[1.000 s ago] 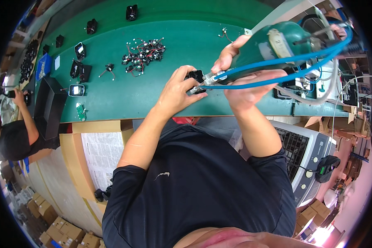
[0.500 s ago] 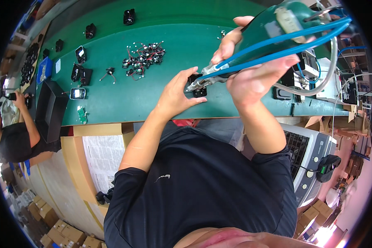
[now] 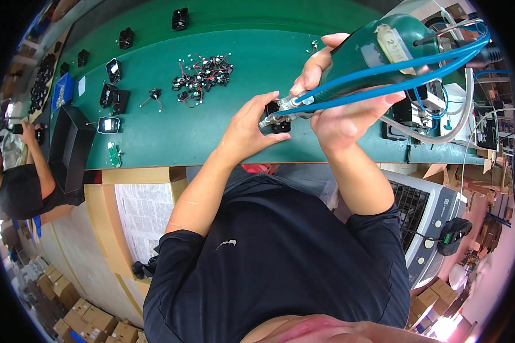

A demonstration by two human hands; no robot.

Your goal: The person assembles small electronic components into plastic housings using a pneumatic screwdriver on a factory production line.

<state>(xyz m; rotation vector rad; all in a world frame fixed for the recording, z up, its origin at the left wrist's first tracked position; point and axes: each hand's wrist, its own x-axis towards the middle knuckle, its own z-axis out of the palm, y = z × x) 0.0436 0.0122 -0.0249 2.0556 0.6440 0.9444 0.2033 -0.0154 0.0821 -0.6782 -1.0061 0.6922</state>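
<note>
My right hand (image 3: 339, 124) is wrapped around a power screwdriver (image 3: 357, 60) with a green body, blue air tubes and a metal nose. The tool slants down to the left, its nose over a small black plastic housing (image 3: 281, 127) on the green bench. My left hand (image 3: 245, 128) grips that housing from the left, thumb on the near side and fingers on the far side. The nose and my fingers hide much of the housing, and the tool's tip is not distinct.
Left of my hands lies a pile of small black parts with wires (image 3: 206, 77). Several black housings (image 3: 113, 70), a green circuit board (image 3: 114, 154) and a black tray (image 3: 71, 148) are farther left. At far left, a co-worker (image 3: 23, 183) handles something. A grey hose (image 3: 440, 137) curves at right.
The screwdriver's upper body has come down slightly in the picture, while its nose stays over the housing. My left hand keeps its hold; the whole view has shifted a little.
</note>
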